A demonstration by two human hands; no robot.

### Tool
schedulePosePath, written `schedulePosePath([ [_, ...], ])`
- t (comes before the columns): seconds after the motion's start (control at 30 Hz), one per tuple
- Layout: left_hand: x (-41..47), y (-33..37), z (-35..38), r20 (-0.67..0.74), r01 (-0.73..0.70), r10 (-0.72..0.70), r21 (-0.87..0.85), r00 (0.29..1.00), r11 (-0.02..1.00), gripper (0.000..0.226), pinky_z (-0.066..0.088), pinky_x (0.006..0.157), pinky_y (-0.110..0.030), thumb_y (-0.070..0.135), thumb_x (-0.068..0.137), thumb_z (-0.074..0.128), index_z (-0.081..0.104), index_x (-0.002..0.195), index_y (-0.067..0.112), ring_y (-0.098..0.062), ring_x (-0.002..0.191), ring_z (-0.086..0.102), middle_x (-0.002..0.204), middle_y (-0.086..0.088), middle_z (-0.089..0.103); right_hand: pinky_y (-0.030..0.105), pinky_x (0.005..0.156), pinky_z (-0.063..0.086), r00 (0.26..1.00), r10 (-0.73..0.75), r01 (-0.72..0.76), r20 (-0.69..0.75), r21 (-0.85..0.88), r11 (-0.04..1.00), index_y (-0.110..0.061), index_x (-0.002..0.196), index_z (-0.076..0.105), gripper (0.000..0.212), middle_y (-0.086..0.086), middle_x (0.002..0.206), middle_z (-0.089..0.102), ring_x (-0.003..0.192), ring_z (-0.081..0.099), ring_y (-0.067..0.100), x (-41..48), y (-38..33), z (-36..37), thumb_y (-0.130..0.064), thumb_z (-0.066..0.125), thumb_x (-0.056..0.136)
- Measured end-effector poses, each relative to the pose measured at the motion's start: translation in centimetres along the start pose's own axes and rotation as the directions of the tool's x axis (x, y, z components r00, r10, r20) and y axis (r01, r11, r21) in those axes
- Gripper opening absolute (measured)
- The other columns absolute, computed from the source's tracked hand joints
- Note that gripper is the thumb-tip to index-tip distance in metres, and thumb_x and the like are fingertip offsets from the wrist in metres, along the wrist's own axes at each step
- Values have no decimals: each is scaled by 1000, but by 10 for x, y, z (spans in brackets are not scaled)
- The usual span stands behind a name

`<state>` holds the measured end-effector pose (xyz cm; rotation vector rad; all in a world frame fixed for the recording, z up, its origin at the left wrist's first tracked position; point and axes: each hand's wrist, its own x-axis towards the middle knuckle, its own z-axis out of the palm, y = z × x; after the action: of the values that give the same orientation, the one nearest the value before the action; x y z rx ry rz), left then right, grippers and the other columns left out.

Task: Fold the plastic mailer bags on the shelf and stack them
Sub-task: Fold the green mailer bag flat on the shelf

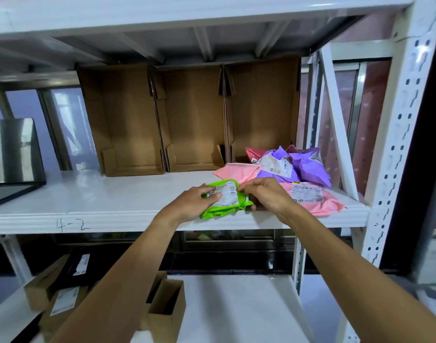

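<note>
A bright green mailer bag (228, 206) with a white label lies folded small near the front edge of the white shelf (108, 196). My left hand (194, 200) lies on its left part, fingers bent over the label. My right hand (264, 194) pinches the bag's top right edge with curled fingers. Just to the right lies a flat pink mailer (311, 201) with a label. Behind it sits a loose heap of crumpled purple mailers (296, 167), with another pink mailer (234, 173) at the heap's left.
Three open cardboard boxes (194, 120) stand on their sides along the back of the shelf. A shiny metal box (14, 154) sits at the far left. The white upright post (395, 144) stands at the right. Small cartons (165, 308) rest on the lower shelf.
</note>
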<state>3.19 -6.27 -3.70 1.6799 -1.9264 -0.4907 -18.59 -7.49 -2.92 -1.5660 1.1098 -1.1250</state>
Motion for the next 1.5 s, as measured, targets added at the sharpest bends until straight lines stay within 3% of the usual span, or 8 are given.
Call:
schedulePosePath([
  [0.13, -1, 4, -2, 49, 4, -8, 100, 999, 995, 60, 24, 119, -33, 60, 100, 40, 36, 154, 33, -21, 149, 28, 165, 4, 25, 22, 58, 48, 998, 0, -3, -61, -55, 998, -7, 87, 73, 12, 0, 60, 59, 56, 54, 12, 8, 2, 0, -19, 70, 88],
  [0.3, -2, 6, 0, 96, 28, -47, 193, 994, 981, 60, 12, 124, -39, 64, 102, 28, 23, 157, 41, -17, 154, 16, 167, 10, 15, 35, 86, 51, 998, -5, -3, -56, -145, 989, -9, 95, 72, 28, 8, 96, 73, 91, 64, 21, 27, 5, 0, -35, 72, 85],
  [0.53, 5, 4, -10, 42, 120, -120, 19, 992, 993, 82, 32, 115, -34, 73, 87, 54, 31, 156, 35, -19, 142, 38, 159, 5, 37, 45, 88, 54, 982, 0, -65, -189, -335, 940, 0, 86, 71, 43, 16, 86, 73, 86, 69, 35, 58, 3, -2, -42, 66, 90],
  [0.83, 16, 4, 1, 2, 77, -79, 161, 997, 984, 81, 40, 107, -39, 90, 78, 40, 43, 146, 46, -24, 133, 48, 151, 5, 48, 32, 92, 45, 984, 68, -118, -165, -314, 942, -2, 128, 58, 57, 13, 130, 60, 118, 56, 32, 72, 3, 4, -47, 58, 95],
  [1.0, 19, -3, -5, 3, 82, -82, -90, 997, 993, 80, 39, 110, -36, 79, 72, 66, 47, 143, 46, -12, 131, 48, 148, 12, 49, 33, 82, 51, 989, 72, -106, -129, -281, 954, -4, 114, 65, 44, 12, 113, 66, 103, 63, 28, 76, 4, 5, -41, 65, 89],
  [1.17, 22, -2, -5, 34, 117, -112, -266, 993, 957, 95, 39, 101, -25, 65, 71, 79, 40, 151, 31, -6, 122, 51, 145, 8, 51, 21, 42, 37, 994, 56, -77, -89, -246, 966, -8, 72, 58, 24, 11, 61, 56, 43, 51, 18, 66, 7, 1, -21, 62, 91],
  [1.4, 33, -12, -5, -205, 63, -183, -482, 961, 874, 42, 44, 78, -24, 46, 93, 67, 76, 97, 5, -14, 83, 61, 91, -4, 73, 29, 52, 45, 999, -21, 20, -32, -11, 1000, -15, 89, 64, 5, 13, 83, 64, 67, 58, 25, 64, 14, 1, -17, 67, 92],
  [1.5, 32, -14, -8, -244, 12, -174, -552, 954, 834, 37, 46, 72, -22, 29, 96, 67, 73, 95, -8, -17, 80, 61, 94, -23, 73, 30, 54, 47, 1000, -6, 6, -5, -6, 1000, -8, 96, 67, 12, 16, 86, 68, 69, 60, 27, 64, 13, 1, -19, 68, 92],
])
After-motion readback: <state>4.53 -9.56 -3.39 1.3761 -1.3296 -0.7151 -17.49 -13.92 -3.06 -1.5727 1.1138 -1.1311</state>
